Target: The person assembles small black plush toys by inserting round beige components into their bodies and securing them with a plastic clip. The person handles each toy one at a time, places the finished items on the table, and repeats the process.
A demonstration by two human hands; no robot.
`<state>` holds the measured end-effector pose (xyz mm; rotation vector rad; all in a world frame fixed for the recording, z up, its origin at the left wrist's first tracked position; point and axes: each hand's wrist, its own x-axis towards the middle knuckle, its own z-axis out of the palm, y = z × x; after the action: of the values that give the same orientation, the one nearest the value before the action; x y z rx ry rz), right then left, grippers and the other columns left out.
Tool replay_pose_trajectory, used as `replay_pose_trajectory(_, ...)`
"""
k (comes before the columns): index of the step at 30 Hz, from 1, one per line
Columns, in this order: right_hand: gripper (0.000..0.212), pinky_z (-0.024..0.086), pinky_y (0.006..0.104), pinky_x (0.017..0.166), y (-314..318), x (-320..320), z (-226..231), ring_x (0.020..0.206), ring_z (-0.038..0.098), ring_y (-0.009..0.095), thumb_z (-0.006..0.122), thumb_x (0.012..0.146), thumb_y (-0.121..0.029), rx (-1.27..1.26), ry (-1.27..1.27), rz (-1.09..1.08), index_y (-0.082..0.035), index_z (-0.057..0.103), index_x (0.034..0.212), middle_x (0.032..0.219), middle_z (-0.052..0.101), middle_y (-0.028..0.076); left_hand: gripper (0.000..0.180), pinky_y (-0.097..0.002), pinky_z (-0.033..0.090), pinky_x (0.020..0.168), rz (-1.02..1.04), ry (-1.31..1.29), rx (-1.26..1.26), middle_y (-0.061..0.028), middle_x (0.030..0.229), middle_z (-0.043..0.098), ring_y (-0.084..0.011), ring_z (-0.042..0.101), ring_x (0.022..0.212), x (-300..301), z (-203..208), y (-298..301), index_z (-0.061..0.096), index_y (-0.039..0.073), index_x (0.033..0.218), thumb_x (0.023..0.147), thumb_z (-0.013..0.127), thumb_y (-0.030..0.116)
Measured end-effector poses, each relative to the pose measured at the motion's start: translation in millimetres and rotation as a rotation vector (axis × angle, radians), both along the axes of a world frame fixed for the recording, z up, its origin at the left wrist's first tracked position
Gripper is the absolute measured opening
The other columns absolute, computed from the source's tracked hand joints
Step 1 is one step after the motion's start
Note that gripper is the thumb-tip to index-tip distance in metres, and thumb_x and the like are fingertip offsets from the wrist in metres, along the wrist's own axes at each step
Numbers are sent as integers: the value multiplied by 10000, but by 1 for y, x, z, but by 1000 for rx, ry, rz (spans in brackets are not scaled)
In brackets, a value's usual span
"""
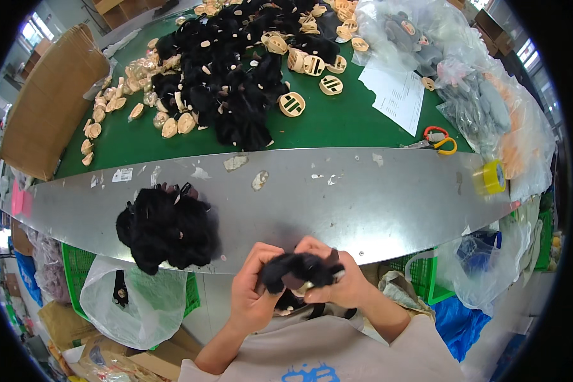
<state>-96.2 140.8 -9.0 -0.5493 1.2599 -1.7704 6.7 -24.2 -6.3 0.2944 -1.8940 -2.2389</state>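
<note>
Close to my body, just past the metal table's near edge, both hands hold a black plush toy [293, 267]. My left hand [253, 286] grips its left side with curled fingers. My right hand [344, 280] pinches its right side, where a small pale part shows by the thumb. On the steel surface to the left lies a pile of black plush pieces [167, 229]. Farther off, a large heap of black plush pieces [235, 83] covers the green belt [337, 130], with round cream plastic parts [292, 104] around it.
Red and yellow scissors [436, 140] and a yellow tape roll [492, 177] lie at the right, near a paper sheet [393, 95] and clear bags of grey plush [477, 102]. A cardboard piece [51, 102] stands at left. Green crates [76, 274] flank me below the metal table [286, 197].
</note>
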Motion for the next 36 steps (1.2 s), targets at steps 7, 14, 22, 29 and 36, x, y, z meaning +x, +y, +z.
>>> replay_pose_trajectory(7,296,346,292,445,4,17,39,528,441,221,815,736,-83,3,797,-180,-26,530,793,735,484,69,260,-267,416,811,-267,284,53,-103,1035,497,-166,497,917,-8,-1,-6,555,-7,977,793,728,54)
replay_pose_trajectory(14,263,338,285,430,3,19,42,476,438,229,770,719,-55,-56,817,-296,-24,509,728,661,495,110,251,-252,437,728,-28,341,-164,-134,1018,538,-181,532,837,3,-4,13,587,-4,914,743,767,34)
replay_pose_trajectory(22,204,353,240,518,-16,23,24,597,452,112,749,786,-26,23,489,-701,10,549,778,674,512,49,295,-250,438,761,91,180,-96,-122,1074,529,-131,524,883,-6,6,30,593,-12,982,786,791,85)
replay_pose_trajectory(29,129,384,216,656,-5,-5,15,758,454,56,667,889,-47,-54,225,-307,-7,558,946,822,521,-18,271,-237,429,782,87,126,-23,-77,1085,482,-108,509,895,-19,-2,27,552,-2,969,834,766,94)
replay_pose_trajectory(36,141,411,237,717,3,-13,-2,816,509,101,679,830,-18,-117,168,-415,-5,552,891,896,542,35,200,-199,397,757,100,124,-171,-34,1057,459,-72,488,859,-35,-14,32,530,11,928,855,714,39)
